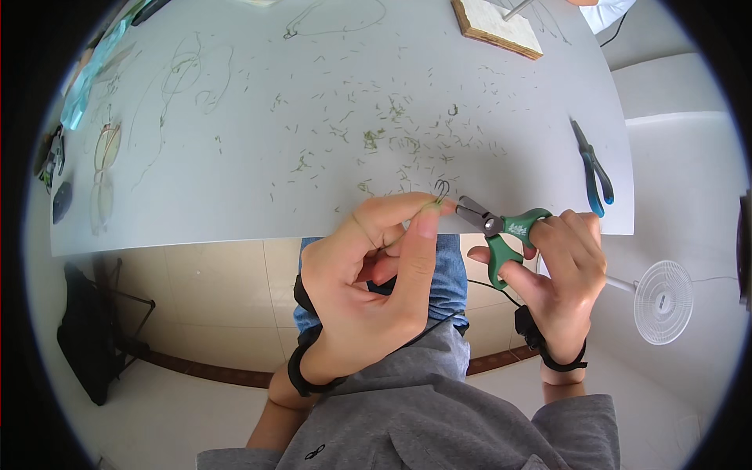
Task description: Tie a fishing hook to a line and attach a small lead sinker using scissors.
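Observation:
Between thumb and forefinger, my left hand (376,276) pinches fish hooks (442,188) whose dark bends stick up past the fingertips. Greenish line is wrapped close to the pinch, and a strand of it crosses the forefinger. My right hand (558,270) has its thumb and fingers in the loops of green-handled scissors (499,235). The scissor blades are parted and their tips point left, close beside my left fingertips. Beyond the hands, many short green line clippings (405,141) lie scattered on the white table (247,194).
Teal-handled pliers (592,167) lie near the table's right edge. A wooden block (499,29) with a metal rod stands at the back right, near another person's sleeve (608,12). Eyeglasses (104,170) and loose line (182,70) are on the left. A white fan (662,302) stands at right.

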### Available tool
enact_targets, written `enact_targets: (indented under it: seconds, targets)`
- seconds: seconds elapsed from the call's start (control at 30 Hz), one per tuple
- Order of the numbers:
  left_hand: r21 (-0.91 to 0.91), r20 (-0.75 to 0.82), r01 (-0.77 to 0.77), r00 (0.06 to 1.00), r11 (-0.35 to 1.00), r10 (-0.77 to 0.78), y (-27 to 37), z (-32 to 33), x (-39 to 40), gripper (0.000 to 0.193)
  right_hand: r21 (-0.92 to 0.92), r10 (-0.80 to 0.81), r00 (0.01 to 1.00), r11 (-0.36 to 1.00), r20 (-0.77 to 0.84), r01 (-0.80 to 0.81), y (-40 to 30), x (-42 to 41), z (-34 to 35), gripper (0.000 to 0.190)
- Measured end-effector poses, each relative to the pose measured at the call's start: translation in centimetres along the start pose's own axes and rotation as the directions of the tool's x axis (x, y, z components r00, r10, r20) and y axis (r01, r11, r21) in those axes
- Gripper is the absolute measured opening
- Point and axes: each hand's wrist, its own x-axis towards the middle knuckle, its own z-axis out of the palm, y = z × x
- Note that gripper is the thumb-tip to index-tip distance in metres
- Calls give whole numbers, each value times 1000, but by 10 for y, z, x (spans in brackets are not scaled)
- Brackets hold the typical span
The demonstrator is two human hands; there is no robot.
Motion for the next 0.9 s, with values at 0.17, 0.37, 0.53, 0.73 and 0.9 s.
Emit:
enact_targets:
  seconds: [0.17, 0.37, 0.53, 0.73, 0.9]
  targets:
    - [27, -40, -21, 999, 999, 22, -1, 3, -1, 9, 9, 15, 1000, 1000, 16, -15, -4, 0, 4, 36]
    - [38, -62, -50, 997, 998, 53, -2, 3, 0, 7, 13, -2, 1000, 1000, 5, 2, -4, 1, 4, 35]
    - [32, -67, -61, 996, 998, 63, -4, 3, -1, 8, 3, -5, 1000, 1000, 22, 5, -5, 1, 3, 35]
    - [81, -37, -61, 997, 995, 64, -2, 1, 0, 12, -27, 2, 1000, 1000, 11, -2, -3, 2, 0, 37]
    - [136, -39, -21, 999, 990, 27, 2, 3, -3, 6, -80, -20, 1000, 997, 5, 21, 1, 5, -5, 39]
